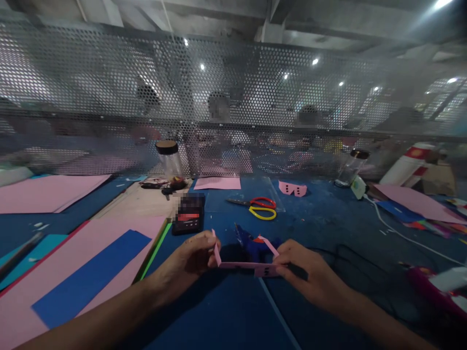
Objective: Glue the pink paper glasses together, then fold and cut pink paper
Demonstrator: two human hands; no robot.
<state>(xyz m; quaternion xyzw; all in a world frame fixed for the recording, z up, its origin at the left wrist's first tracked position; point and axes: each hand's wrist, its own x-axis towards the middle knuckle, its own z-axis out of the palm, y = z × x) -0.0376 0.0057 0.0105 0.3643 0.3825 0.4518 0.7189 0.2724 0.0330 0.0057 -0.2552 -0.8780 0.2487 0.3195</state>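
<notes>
Between my hands is a pair of pink paper glasses (237, 265), with black squares on the front and both side strips folded. My left hand (199, 250) pinches the left strip near its fold. My right hand (297, 262) grips the right end, fingers closed where the strip meets the front. Just behind the paper lies a blue tool (251, 243) with a red part, partly covered, that looks like a glue gun. Farther back are scissors (260, 206) with one red and one yellow handle. A flat pink paper glasses front (293, 188) with black squares lies beyond them.
A black phone (188, 214) lies left of centre, with a glass jar (170, 163) behind it. Pink sheets and a blue paper strip (93, 277) cover the left. At right are a white cable (404, 240) and a magenta tool (426, 287). A perforated metal screen (233, 73) stands behind.
</notes>
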